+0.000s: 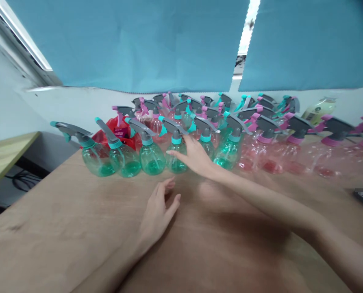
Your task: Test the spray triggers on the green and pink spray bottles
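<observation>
Where bottles (152,159) stand, brown table (62,219), blue sheet (144,44)

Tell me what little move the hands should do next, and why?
Maybe the right hand should gently close around the fourth green bottle from the left in the front row. Its thumb is in front of that bottle and its fingers reach beside the neck; blur hides whether it already grips. The left hand is away from the bottles.
</observation>
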Demonstrator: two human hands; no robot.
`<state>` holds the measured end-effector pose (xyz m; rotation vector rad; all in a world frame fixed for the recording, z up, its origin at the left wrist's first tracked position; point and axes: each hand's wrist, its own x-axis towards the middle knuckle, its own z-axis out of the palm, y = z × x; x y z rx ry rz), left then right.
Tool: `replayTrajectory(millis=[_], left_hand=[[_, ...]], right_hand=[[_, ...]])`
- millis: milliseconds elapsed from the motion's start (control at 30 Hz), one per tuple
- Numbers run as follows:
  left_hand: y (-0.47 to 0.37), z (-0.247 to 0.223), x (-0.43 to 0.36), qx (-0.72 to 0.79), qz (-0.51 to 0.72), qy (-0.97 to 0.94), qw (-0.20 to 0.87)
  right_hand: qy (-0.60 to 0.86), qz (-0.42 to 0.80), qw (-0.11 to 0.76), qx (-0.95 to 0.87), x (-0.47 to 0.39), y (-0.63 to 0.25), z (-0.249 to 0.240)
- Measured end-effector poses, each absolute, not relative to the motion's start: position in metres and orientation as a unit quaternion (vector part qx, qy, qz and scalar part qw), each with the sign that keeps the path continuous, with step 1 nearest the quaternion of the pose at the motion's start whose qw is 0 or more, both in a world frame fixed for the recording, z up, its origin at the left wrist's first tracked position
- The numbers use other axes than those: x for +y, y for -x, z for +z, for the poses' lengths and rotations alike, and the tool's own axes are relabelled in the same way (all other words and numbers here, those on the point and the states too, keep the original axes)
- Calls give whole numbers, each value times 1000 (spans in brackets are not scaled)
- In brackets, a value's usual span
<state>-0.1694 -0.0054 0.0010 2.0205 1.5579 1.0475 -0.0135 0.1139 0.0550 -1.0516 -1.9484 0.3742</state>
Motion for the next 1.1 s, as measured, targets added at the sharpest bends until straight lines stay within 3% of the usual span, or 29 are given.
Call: replayTrajectory(millis=[567, 933, 1100], left_hand=[[169, 0, -5, 551, 371, -716, 215], [168, 7, -3, 555, 385, -707, 211], [169, 7, -2, 560, 388, -696, 227]], right_hand=[[485, 139, 429, -749, 61, -81, 66], [555, 183, 383, -716, 99, -60, 59], [594, 135, 330, -722, 108, -51, 57]])
